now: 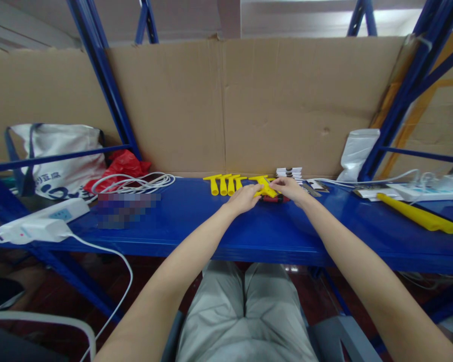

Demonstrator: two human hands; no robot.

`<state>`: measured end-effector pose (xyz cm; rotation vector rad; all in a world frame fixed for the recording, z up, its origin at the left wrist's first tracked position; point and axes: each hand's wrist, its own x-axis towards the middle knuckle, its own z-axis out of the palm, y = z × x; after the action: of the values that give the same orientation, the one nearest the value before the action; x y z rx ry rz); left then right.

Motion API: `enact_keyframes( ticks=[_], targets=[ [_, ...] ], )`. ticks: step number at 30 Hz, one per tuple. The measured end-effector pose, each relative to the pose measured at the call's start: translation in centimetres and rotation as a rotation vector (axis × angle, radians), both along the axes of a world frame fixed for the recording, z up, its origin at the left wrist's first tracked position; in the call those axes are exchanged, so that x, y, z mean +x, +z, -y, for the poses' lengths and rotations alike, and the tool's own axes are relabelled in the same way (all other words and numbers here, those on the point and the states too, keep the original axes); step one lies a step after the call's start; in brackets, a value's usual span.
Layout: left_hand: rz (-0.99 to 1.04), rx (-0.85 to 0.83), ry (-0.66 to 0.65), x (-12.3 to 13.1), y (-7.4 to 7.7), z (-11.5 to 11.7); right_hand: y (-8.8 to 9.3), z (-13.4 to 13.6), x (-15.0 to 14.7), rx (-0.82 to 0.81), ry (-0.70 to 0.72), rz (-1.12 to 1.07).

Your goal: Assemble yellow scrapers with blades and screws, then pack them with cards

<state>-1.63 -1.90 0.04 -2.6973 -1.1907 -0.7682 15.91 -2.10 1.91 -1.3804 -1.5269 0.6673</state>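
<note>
A yellow T-shaped plastic tool [267, 190] is held between my hands just above the blue shelf top. My left hand [244, 198] grips its left side with closed fingers. On the other side, my right hand [289, 188] has thumb and fingertips pinched at the tool's edge; whether a smaller piece is in that pinch is hidden. Several matching yellow T-shaped tools [223, 186] stand in a row left of my hands. Beneath the held tool lies a dark red object [275, 199], mostly covered. Behind my right hand is a stack of small white packets [289, 173].
Flat metal pieces [312, 189] lie right of my right hand. Farther right are a long yellow object [419, 215] and a white power strip [430, 191]. Coiled white cable [136, 182], a red bag [123, 166] and another power strip [41, 221] occupy the left. Cardboard [279, 105] stands behind.
</note>
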Motion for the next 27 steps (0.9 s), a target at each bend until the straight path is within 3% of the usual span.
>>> enact_keyframes(
  ticks=[6, 12, 15, 18, 21, 27],
  targets=[
    [-0.044, 0.015, 0.006, 0.0, 0.0, 0.3, 0.1, 0.3, -0.1, -0.052, -0.004, -0.014],
    [-0.088, 0.005, 0.014, 0.0, 0.1, 0.5, -0.8, -1.1, 0.3, 0.012, -0.016, 0.034],
    [-0.072, 0.002, 0.017, 0.0, 0.0, 0.3, -1.0, -2.3, 1.6, 0.093, -0.102, 0.185],
    [-0.047, -0.001, 0.018, 0.0, 0.0, 0.2, -0.8, -2.6, 3.9, 0.142, -0.290, 0.452],
    [-0.043, -0.006, 0.027, 0.0, 0.0, 0.2, -0.8, -2.2, 6.7, 0.076, -0.466, 0.672],
    [-0.019, -0.008, 0.023, -0.1, 0.0, 0.1, -1.5, -2.0, 9.9, -0.225, -0.545, 0.807]
  ],
)
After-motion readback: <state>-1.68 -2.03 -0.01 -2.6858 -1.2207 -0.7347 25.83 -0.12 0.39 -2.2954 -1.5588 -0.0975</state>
